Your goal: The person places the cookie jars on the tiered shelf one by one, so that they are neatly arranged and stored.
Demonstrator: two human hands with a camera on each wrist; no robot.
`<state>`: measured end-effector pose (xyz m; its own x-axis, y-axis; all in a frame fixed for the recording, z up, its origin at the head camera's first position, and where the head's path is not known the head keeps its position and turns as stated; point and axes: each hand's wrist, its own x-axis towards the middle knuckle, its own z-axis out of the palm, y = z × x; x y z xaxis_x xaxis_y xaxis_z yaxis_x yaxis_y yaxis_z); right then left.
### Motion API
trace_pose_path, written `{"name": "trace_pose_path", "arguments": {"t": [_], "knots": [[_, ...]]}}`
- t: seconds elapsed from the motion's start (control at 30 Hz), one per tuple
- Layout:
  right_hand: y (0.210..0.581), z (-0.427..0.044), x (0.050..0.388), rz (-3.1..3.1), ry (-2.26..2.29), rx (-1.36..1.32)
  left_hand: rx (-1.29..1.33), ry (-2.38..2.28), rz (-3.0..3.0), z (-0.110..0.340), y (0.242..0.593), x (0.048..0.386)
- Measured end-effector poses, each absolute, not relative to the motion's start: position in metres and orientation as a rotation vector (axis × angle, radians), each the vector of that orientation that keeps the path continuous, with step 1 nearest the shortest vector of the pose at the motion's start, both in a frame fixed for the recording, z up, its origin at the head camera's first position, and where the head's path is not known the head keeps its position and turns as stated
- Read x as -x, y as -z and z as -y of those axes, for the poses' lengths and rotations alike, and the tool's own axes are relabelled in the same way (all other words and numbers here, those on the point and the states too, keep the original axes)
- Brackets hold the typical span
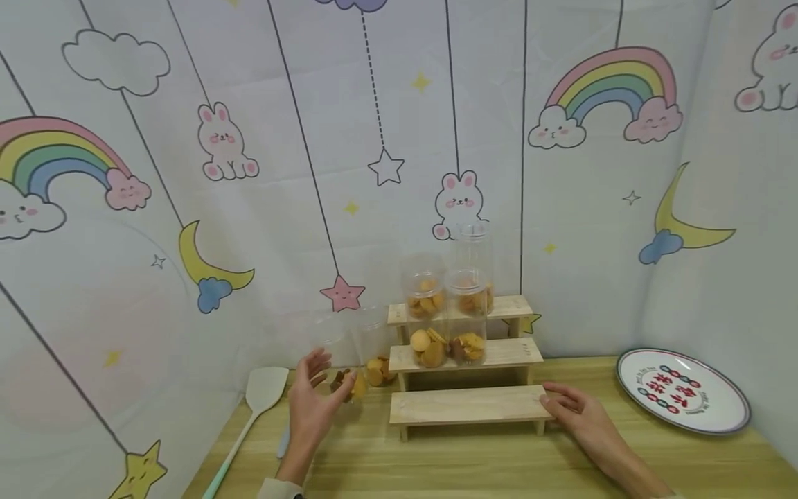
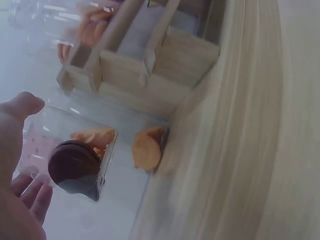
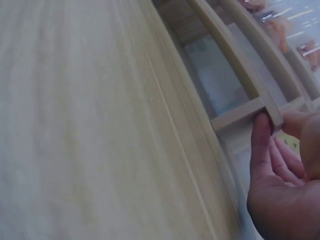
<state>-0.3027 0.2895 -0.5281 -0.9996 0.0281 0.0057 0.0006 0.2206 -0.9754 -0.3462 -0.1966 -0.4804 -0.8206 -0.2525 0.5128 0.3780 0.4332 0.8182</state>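
My left hand [image 1: 312,405] [image 2: 20,165] is curved round a clear jar [image 1: 349,385] [image 2: 75,167] of dark and golden cookies, left of the wooden stand. This jar leans, and its base looks raised off the table. Just beyond it stands a second clear jar [image 1: 377,372] with golden cookies [image 2: 146,150]. The thumb and fingers of my right hand [image 1: 582,419] [image 3: 285,170] pinch the right end of the lowest step of the three-tier wooden stand [image 1: 467,406] [image 3: 240,70]. Several cookie jars [image 1: 430,346] stand on the upper two steps.
A white spatula [image 1: 266,389] with a green handle lies on the left of the wooden table [image 1: 474,464]. At the right, a white plate [image 1: 686,391] with red lettering leans near the wall. Behind everything hangs a patterned curtain [image 1: 299,229].
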Motion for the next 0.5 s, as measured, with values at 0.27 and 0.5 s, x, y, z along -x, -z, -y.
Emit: {"name": "trace_pose_path", "arguments": {"t": [0.27,0.5], "knots": [[0.528,-0.290,0.303,2.450,-1.944,0.039,0.254,1.493,2.090,0.167,0.454,0.318],[0.530,-0.289,0.303,2.447,-1.946,0.037,0.407,1.613,2.067,0.119,0.450,0.306]]}}
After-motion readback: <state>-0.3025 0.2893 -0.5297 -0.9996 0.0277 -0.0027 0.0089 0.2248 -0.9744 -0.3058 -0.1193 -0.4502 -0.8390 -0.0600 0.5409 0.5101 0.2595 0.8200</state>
